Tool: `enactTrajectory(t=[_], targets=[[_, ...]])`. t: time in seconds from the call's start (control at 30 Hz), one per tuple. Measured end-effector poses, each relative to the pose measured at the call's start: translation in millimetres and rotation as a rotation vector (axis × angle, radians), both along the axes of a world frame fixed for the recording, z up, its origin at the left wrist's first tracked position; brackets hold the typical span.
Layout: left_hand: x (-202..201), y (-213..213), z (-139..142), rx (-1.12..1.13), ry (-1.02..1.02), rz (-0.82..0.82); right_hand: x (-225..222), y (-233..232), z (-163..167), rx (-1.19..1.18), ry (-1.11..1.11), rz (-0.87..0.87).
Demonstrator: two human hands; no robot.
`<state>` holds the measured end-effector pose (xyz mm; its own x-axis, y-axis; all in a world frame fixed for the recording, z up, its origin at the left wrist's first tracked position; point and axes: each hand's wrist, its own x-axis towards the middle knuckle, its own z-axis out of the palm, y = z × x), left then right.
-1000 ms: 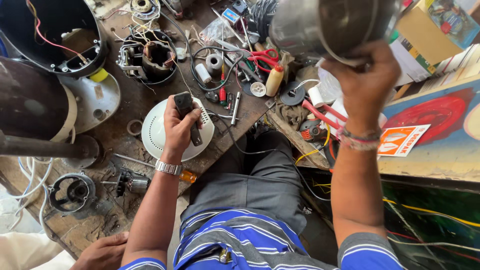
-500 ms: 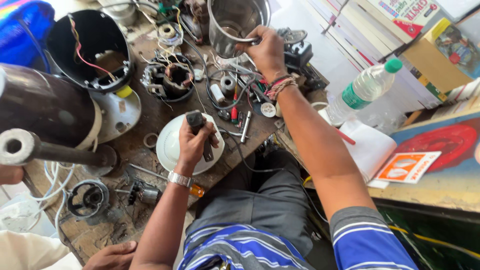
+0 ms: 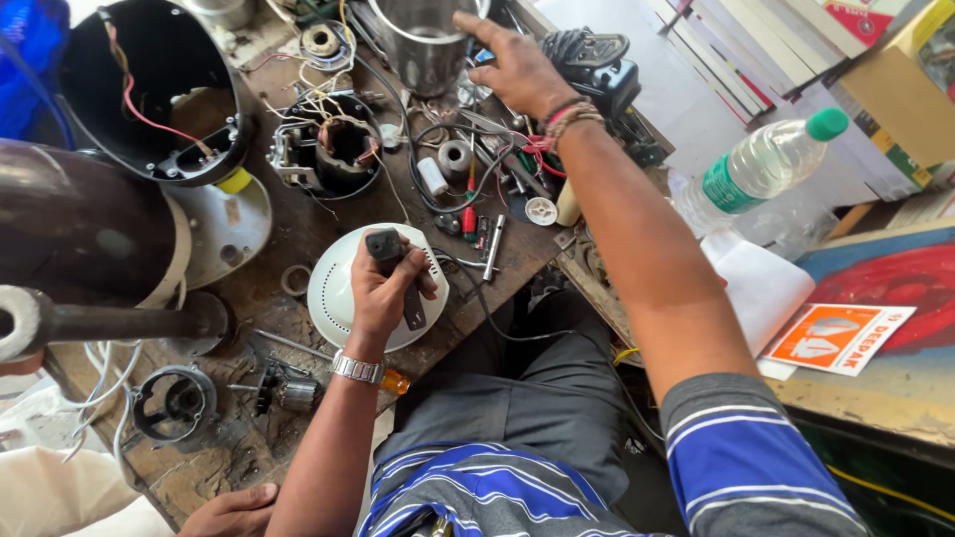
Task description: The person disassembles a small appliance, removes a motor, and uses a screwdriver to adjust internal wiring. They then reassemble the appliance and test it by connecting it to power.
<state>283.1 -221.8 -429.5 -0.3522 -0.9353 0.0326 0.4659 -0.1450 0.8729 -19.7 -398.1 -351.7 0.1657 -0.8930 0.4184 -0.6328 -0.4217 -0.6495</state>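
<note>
Fingers [image 3: 390, 261] of my left hand [image 3: 383, 288] wrap small black plug [image 3: 384, 244] | right hand [image 3: 517, 70] rests open-fingered on shiny steel jar [image 3: 423, 45] | step: setting jar down | next: let go cleanly

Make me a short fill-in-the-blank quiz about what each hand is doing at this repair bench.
1. The left hand grips a small black part above a round ____ cover.
2. The right hand rests on the rim of a shiny ____ jar.
3. The clear plastic bottle has a ____ cap.
4. On the left wrist sits a metal ____.

Missing words: white; steel; green; watch
</note>
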Motion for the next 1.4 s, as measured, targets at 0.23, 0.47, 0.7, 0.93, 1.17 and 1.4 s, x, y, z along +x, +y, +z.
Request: enactTrajectory(t=[0.23,0.47,0.7,0.93,1.17,1.4], targets=[[0.0,1.3,1.5,-0.012,-0.002,0.016,-19.3,63.8,-18.9,0.547,0.438,-0.335],[-0.9,3.0,4.6,-0.029,-0.013,0.004,13.1,89.4,-66.3,0.506,0.886,-0.489],[-0.6,3.5,7.9,-0.044,-0.017,-0.006,28.4,74.5,-63.8,0.48,0.884,-0.581],[-0.5,3.0,10.8,-0.072,-0.036,0.027,31.3,76.7,-57.4,0.631,0.717,-0.621],[-1.2,1.5,-1.0,-0.136,-0.074,0.005,23.3,92.0,-13.7,0.754,0.881,-0.573],[-1.1,1.1,-0.5,-0.228,-0.07,-0.012,13.0,199.0,15.4,0.088,0.258,-0.547]])
